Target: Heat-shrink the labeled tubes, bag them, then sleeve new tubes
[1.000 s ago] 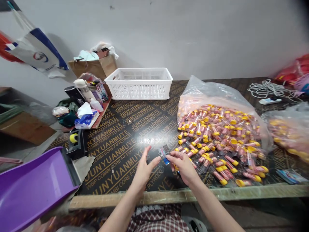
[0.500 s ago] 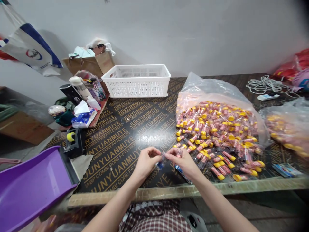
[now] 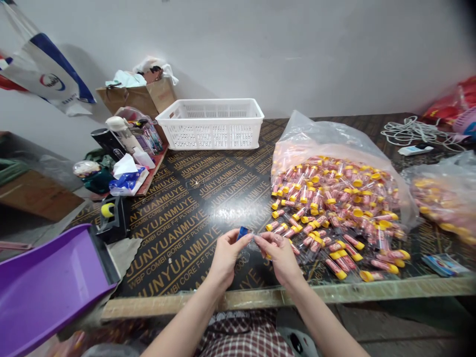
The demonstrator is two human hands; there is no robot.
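My left hand (image 3: pixel 227 255) is closed in a pinch, with a small blue packet (image 3: pixel 243 232) showing above its fingers. Clear film seems to stretch from it to the fingertips of my right hand (image 3: pixel 278 254), also pinched; the two hands nearly meet. Under the right fingers a yellow cap of a small tube (image 3: pixel 268 256) shows; whether the hand grips this tube I cannot tell. Right beside that hand spreads a heap of clear tubes with yellow caps and pink-red contents (image 3: pixel 316 218), spilling from a large clear plastic bag (image 3: pixel 323 131).
A white slotted basket (image 3: pixel 211 134) stands at the back. On the left are a tape dispenser (image 3: pixel 113 220), a purple dustpan (image 3: pixel 48 282) and a tissue pack (image 3: pixel 128 181). Another filled bag (image 3: pixel 446 188), blue cards (image 3: pixel 444 264) and a coiled white cable (image 3: pixel 412 131) are at right.
The blue packet has gone from below my fingers to above the left ones. A blue strip under my right hand no longer shows; a yellow cap now does.
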